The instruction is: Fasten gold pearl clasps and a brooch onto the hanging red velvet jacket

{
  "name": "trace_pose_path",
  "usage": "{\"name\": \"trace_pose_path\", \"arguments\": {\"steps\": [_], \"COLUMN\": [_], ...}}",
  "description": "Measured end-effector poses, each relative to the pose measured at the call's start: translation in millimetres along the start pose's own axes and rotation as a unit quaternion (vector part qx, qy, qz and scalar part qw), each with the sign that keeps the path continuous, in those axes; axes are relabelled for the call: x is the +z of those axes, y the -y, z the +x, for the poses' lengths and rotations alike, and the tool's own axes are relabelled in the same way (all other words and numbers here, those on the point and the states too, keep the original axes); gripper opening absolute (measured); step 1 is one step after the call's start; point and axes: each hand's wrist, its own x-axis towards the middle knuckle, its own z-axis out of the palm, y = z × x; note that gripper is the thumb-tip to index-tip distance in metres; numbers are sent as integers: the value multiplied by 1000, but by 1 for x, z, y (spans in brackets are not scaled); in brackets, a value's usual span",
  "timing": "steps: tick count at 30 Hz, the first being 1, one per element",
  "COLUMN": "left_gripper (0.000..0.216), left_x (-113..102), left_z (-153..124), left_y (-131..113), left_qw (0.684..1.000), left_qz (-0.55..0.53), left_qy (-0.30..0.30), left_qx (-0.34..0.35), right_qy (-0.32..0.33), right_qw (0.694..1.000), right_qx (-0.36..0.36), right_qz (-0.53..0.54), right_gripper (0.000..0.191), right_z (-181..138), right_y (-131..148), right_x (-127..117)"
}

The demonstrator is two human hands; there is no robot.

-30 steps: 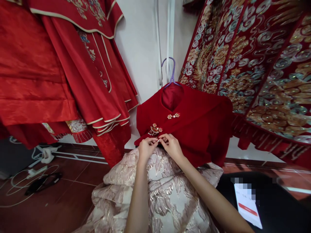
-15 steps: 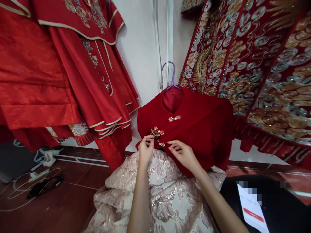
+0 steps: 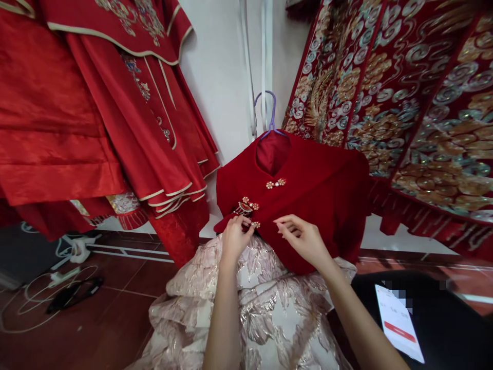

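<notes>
The red jacket point(image 3: 316, 180) was spread ahead of and beneath both hands, its neck carried on a purple hanger point(image 3: 274, 110). At its lowest pearl clasp point(image 3: 256, 224) the left hand point(image 3: 234, 237) was placed, thumb and fingers brought close together; whether clasp or hem was gripped cannot be told. The right hand point(image 3: 302, 237) was held apart from the clasp, half open, fingers loosely curled, with nothing seen grasped. Both forearms were extended forward over the pale brocade point(image 3: 285, 318).

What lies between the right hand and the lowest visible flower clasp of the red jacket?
In the head view, only bare fabric of the red jacket shows between the right hand and the flower clasp.
</notes>
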Motion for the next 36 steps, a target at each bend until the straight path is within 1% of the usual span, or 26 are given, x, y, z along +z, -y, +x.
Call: {"name": "trace_pose_path", "arguments": {"steps": [4, 9, 12, 14, 16, 18, 20, 22, 24, 26, 28, 31, 34, 36], "left_gripper": [9, 5, 5, 11, 17, 18, 15, 12, 9, 9, 14, 17, 18, 16], "left_x": [1, 2, 6, 10, 13, 13, 11, 9, 7, 7, 9, 11, 13, 15], "left_z": [2, 0, 0, 6, 18, 32, 44, 50, 51, 48, 45, 44, 45, 46], "left_y": [3, 5, 6, 6, 5, 3, 0, -4, -6, -7, -6, -6, -7, -9], "left_qw": [1000, 999, 994, 982, 955, 911, 859, 806, 762, 727, 708, 701, 687, 687], "left_qz": [-21, -50, -110, -183, -281, -385, -475, -540, -584, -620, -647, -666, -674, -670], "left_qy": [9, -8, -19, -40, -72, -75, -41, -8, 0, 8, 16, 6, -13, -27], "left_qx": [-9, 5, 11, -12, -62, -126, -188, -241, -281, -295, -281, -253, -271, -281], "right_qy": [42, 66, 71, 70, 64, 57, 53, 55, 56, 57, 59, 65, 71, 74], "right_qw": [999, 997, 997, 997, 997, 998, 998, 998, 998, 998, 998, 997, 997, 997], "right_qx": [-5, -9, -10, -11, -9, -5, -1, 0, -1, 0, 1, 2, 2, 1], "right_qz": [-18, -23, -28, -34, -36, -32, -27, -25, -24, -23, -24, -29, -31, -30], "right_gripper": [20, 20, 20, 19, 19, 19, 19, 19, 20, 20, 20, 19, 20, 20], "right_z": [0, -2, -3, -2, -1, 0, 0, 0, 0, 1, 1, 1, 1, 1], "right_y": [-6, -7, -7, -8, -8, -7, -7, -7, -7, -7, -7, -5, -4, -5], "right_x": [16, 24, 23, 21, 18, 14, 10, 6, 3, 2, 1, 1, 2, 2]}}
